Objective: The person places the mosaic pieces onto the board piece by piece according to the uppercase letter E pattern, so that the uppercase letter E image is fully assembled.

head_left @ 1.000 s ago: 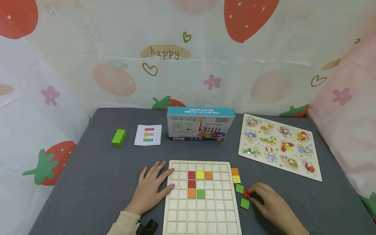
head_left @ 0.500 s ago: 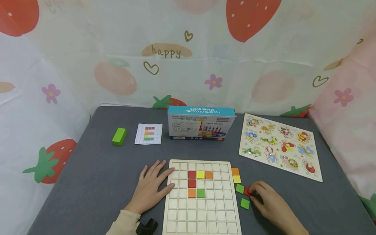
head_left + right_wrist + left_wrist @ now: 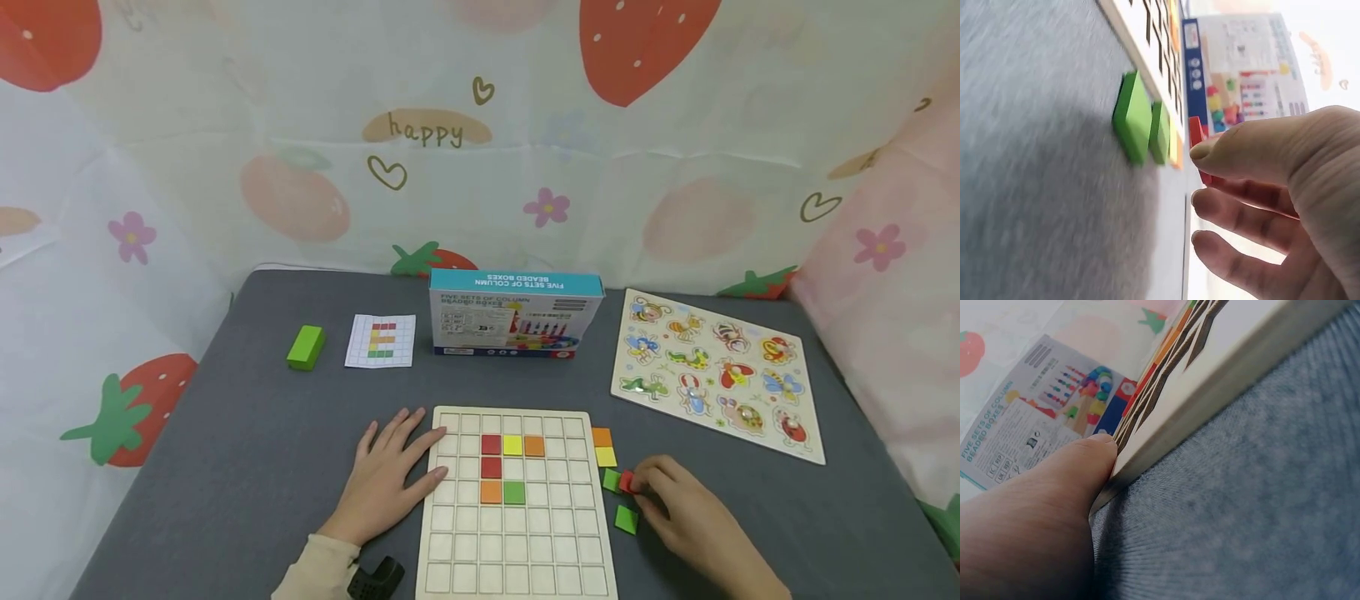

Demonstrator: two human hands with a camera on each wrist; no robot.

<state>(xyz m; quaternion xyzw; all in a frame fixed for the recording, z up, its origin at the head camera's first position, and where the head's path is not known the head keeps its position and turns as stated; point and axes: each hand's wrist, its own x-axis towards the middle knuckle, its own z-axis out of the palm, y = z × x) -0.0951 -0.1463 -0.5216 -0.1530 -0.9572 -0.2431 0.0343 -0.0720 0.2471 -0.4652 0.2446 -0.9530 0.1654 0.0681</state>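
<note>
A pale wooden grid board (image 3: 517,550) lies on the table, with red, yellow, orange and green square tiles in some of its cells. My left hand (image 3: 390,479) is spread flat at the board's left edge, thumb and index fingertip touching the rim. To the right of the board my right hand (image 3: 686,512) pinches a red tile (image 3: 1196,134) between thumb and index finger, lifted off the table in the right wrist view. Beside it lie two green tiles (image 3: 626,520), and an orange tile (image 3: 602,437) and a yellow tile (image 3: 606,457) lie against the board's edge.
A printed pattern card (image 3: 379,342) and a green block (image 3: 306,348) lie at the back left. A cardboard box (image 3: 510,325) stands behind the board. An insect puzzle board (image 3: 716,375) lies at the back right.
The right hand has raised the red tile slightly from the table beside the green tiles. The left hand has stayed at the board's edge.
</note>
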